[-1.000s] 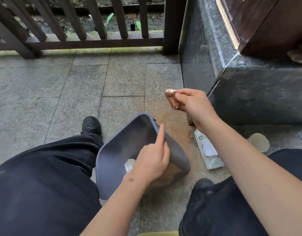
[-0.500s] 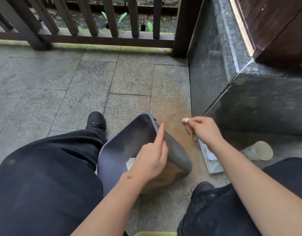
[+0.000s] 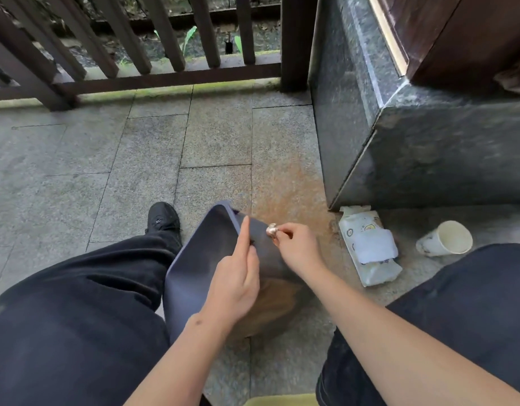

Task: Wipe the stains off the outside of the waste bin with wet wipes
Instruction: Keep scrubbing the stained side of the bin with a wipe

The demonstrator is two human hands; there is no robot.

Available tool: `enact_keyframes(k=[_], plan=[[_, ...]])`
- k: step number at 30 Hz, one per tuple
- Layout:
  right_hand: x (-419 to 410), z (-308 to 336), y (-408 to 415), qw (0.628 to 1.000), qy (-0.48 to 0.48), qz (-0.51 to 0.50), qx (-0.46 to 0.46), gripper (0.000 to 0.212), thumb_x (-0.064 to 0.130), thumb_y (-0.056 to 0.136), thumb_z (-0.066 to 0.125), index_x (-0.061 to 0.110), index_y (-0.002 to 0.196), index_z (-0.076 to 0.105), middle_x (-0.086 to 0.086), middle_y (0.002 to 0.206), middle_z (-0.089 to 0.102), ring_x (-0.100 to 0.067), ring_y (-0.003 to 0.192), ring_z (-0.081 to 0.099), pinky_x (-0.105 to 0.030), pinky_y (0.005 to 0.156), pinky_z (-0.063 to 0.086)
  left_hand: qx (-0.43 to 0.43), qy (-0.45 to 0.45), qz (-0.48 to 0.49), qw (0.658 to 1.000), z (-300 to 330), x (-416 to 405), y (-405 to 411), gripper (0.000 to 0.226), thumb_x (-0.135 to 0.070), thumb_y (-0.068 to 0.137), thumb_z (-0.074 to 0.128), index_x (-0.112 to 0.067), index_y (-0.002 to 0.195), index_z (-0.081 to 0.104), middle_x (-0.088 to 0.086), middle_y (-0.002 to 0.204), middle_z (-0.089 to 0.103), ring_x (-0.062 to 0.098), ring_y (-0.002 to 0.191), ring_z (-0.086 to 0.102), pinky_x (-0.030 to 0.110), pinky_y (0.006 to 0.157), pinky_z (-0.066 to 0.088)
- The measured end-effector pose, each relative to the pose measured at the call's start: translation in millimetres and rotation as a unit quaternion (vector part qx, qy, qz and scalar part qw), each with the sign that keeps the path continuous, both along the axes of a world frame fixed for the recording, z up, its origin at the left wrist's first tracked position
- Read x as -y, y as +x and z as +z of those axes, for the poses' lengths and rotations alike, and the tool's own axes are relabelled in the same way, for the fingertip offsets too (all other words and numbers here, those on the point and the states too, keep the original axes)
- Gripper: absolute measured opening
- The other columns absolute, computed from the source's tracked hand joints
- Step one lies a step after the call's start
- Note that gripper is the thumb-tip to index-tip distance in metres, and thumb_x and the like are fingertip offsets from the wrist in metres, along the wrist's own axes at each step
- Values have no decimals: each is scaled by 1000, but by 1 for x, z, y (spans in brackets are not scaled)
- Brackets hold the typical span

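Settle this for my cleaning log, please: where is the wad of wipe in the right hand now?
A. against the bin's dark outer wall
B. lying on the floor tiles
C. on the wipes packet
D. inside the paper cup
A: the right hand pinches the soiled wipe against the waste bin wall.

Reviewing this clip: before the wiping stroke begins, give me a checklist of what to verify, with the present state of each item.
1. Dark grey plastic waste bin tilted with its outer side exposed: ok.
2. Left hand steadying the bin at its rim, forefinger extended along it: ok.
3. Right hand pinching the crumpled, brown-stained wet wipe: ok.
4. Wipe in contact with the bin's side: cannot tell.
5. Wipe still clean enough: not ok, it looks soiled.
6. White soft pack of wet wipes on the floor beside the right hand, next to a tipped white paper cup: ok.
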State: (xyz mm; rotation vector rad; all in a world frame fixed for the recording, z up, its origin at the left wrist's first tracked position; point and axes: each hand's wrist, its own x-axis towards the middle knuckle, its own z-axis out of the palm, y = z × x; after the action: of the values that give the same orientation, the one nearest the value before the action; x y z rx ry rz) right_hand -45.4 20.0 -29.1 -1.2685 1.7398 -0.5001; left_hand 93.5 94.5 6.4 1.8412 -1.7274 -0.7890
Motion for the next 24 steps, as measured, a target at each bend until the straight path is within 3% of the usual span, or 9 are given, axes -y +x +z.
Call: enact_keyframes(k=[4, 8, 12, 17, 21, 24], plan=[[-15, 15, 0, 992, -97, 70, 40, 21, 13, 93, 59, 22, 101, 76, 6, 103, 68, -9, 97, 60, -19, 81, 42, -13, -3, 15, 1000, 0, 4, 3, 59, -40, 98, 26, -41, 156, 12, -10, 49, 51, 16, 45, 45, 32, 44, 23], [-35, 21, -13, 978, -156, 116, 70, 22, 8, 91, 58, 19, 101, 75, 8, 100, 68, -2, 93, 59, -9, 81, 43, -6, -1, 21, 1000, -1, 6, 6, 60, -42, 97, 25, -40, 156, 15, -4, 45, 43, 16, 46, 47, 36, 46, 29], [-34, 14, -40, 987, -92, 119, 63, 22, 9, 89, 61, 24, 95, 76, 13, 95, 68, -2, 90, 59, -2, 76, 37, -16, 5, 27, 1000, 1, 9, 5, 59, -42, 98, 26, -39, 156, 17, -10, 49, 48, 15, 48, 46, 38, 49, 31], [-21, 3, -65, 994, 43, -33, 93, 20, 13, 94, 59, 29, 93, 71, 7, 100, 71, -12, 95, 64, -29, 81, 52, -18, 8, 46, 999, 2, 14, 5, 59, -41, 98, 26, -36, 156, 18, -15, 52, 50, 18, 52, 47, 42, 50, 31], [-15, -2, -68, 991, 59, -79, 93, 19, 18, 97, 56, 32, 92, 68, 11, 96, 68, -3, 88, 60, -21, 67, 45, -24, 6, 44, 999, 3, 15, 4, 58, -40, 99, 26, -36, 156, 18, -13, 54, 51, 18, 53, 47, 37, 49, 26], [-10, -8, -61, 996, 69, -50, 27, 18, 18, 96, 56, 26, 92, 72, 8, 91, 67, -8, 80, 59, -27, 66, 46, -25, -3, 35, 999, 4, 12, 2, 58, -43, 99, 24, -38, 156, 17, -13, 52, 50, 20, 53, 47, 37, 49, 27]])
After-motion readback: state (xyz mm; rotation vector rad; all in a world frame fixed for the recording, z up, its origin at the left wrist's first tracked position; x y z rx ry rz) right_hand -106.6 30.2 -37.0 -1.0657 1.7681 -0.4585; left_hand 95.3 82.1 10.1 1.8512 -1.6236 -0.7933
